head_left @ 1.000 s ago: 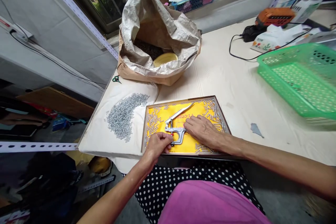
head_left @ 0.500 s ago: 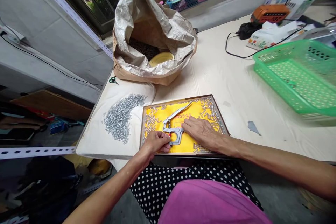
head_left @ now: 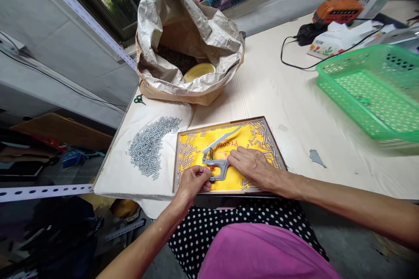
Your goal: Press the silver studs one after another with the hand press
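Grey snap-fastener pliers point(head_left: 223, 169) rest over a shallow tray point(head_left: 284, 163) with a yellow bottom. Their long lever point(head_left: 221, 140) is raised, and a dark spring shows beside the jaw. My right hand point(head_left: 253, 163) is closed at the right side of the pliers' frame, its fingers curled against the grip, which they mostly hide. At the jaw's open left side, my left hand point(head_left: 194, 179) pinches with thumb and forefinger. Whatever is in that pinch is too small to make out. Small metal pins point(head_left: 188, 150) lie scattered along the tray's edges.
A heap of small metal pins point(head_left: 145, 148) lies on white cloth to the left, with green-handled scissors point(head_left: 139, 99) behind it. An open woven sack point(head_left: 183, 93) holds dark pieces and a yellow dish point(head_left: 200, 71). At right stand a green basket point(head_left: 340, 104) and an orange device point(head_left: 338, 11).
My left hand has drawn back very slightly to the left of the jaw. The right hand and pliers hold nearly the same place; the view has shifted a little.
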The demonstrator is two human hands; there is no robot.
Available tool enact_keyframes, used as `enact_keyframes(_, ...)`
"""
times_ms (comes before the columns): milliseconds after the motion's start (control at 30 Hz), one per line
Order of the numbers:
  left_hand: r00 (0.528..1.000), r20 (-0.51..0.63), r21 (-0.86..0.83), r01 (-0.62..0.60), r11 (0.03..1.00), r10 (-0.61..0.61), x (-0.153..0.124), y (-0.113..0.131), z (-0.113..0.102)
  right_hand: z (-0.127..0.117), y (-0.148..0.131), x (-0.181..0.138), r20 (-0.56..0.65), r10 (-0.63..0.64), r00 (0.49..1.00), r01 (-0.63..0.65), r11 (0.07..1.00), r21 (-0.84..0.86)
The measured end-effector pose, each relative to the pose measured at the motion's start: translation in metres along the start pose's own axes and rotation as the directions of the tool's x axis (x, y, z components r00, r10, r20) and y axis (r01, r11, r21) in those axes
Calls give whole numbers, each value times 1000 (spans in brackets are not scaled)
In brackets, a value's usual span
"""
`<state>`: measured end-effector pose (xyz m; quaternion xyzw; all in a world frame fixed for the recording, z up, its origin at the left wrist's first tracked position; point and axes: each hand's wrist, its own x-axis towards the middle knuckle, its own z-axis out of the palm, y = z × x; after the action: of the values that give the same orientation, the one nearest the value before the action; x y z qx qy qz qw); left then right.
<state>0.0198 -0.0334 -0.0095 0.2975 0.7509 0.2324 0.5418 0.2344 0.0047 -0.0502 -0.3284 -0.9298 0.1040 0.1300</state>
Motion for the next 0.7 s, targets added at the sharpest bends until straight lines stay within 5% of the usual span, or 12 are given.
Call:
enact_keyframes(333, 1000, -24, -5, -11, 1000, 11, -1, 1, 2, 2, -1, 2, 27, 2, 1000, 1, 992, -128)
enact_keyframes(700, 988, 92, 171, 110, 979, -127, 5, 16, -3, 1, 3, 5, 77, -22, 997, 27, 997, -67)
